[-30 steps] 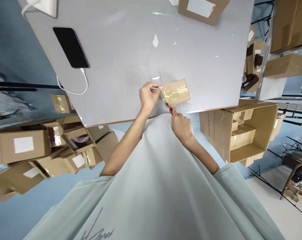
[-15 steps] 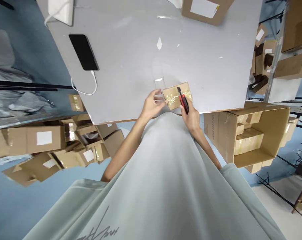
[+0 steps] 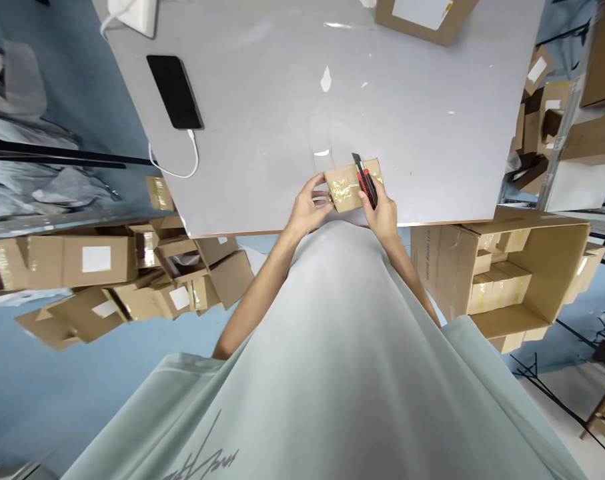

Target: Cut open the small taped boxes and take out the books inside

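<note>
Cardboard boxes (image 3: 97,259) lie heaped at far left, beside the gray table (image 3: 262,133). On its surface lies a black phone (image 3: 175,92), a white cable (image 3: 197,157) plugged into its near end. Next comes the left hand (image 3: 306,209), its thumb and fingers closed on the left end of a small taped box (image 3: 343,188). That box is at the table's near edge, between the two hands. The right hand (image 3: 381,212) is clamped on a red and black cutter (image 3: 365,181) slanting over the box top; whether it also grips the box cannot be told. Farther right, an open carton (image 3: 442,267) holds smaller boxes (image 3: 499,288).
</note>
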Available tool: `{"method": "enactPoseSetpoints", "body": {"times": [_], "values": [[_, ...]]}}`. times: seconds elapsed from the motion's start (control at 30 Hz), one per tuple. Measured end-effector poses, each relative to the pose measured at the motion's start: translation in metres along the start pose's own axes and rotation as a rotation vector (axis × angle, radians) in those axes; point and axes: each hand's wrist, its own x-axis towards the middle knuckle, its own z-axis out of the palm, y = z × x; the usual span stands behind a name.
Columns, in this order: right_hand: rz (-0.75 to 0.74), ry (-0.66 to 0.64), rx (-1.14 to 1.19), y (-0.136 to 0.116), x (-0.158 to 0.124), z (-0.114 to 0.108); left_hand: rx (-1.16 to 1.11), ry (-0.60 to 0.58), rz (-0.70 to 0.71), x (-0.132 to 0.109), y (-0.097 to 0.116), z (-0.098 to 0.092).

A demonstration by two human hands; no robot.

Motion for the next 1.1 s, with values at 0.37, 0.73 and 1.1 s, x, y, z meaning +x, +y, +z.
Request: {"method": "enactPoseSetpoints", "body": {"times": [0.37, 0.73, 1.1], "values": [[0.285, 0.115, 0.065, 0.037, -0.035, -0.041, 0.391, 0.014, 0.404, 0.012, 0.062, 0.030], [0.144, 0.044, -0.179, 0.016, -0.044, -0.035, 0.339, -0.134, 0.448, 0.023, 0.055, 0.054], [0.225, -0.028, -0.256, 0.012, -0.032, -0.035, 0.330, -0.107, 0.431, 0.024, 0.050, 0.058]]}}
